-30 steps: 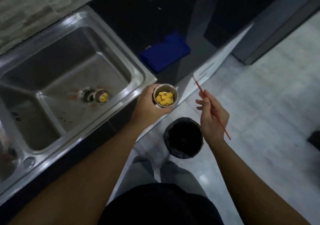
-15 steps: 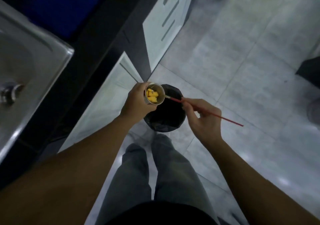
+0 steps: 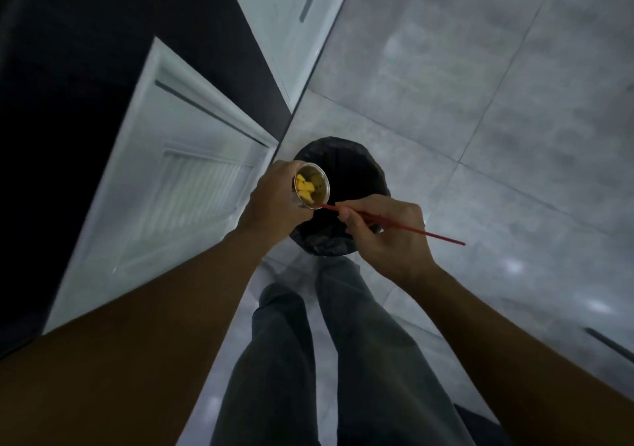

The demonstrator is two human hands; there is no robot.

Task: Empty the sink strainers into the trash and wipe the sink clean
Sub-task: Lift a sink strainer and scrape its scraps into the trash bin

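The left hand (image 3: 274,202) wraps its grip around the wall of a small round stainless-steel sink strainer cup (image 3: 311,185), holding it tipped so its open mouth faces right. Inside the cup, just beyond the left fingertips, lie several yellow food scraps (image 3: 304,185) clustered against the side nearest the palm. The cup hangs directly over the near left rim of a round black-lined trash bin (image 3: 353,167) that stands on the grey tiled floor (image 3: 480,68).

The right hand (image 3: 384,229) pinches a thin red stick (image 3: 394,223) in a pen-like grip, fingers closed on its middle. The stick's forward tip touches the lower rim of the cup, while its tail juts out past the right knuckles to the right. Both grips sit close together above the bin.

Left of the left wrist stands a white cabinet door (image 3: 178,185). Below the two forearms show the person's grey trouser legs (image 3: 308,360).
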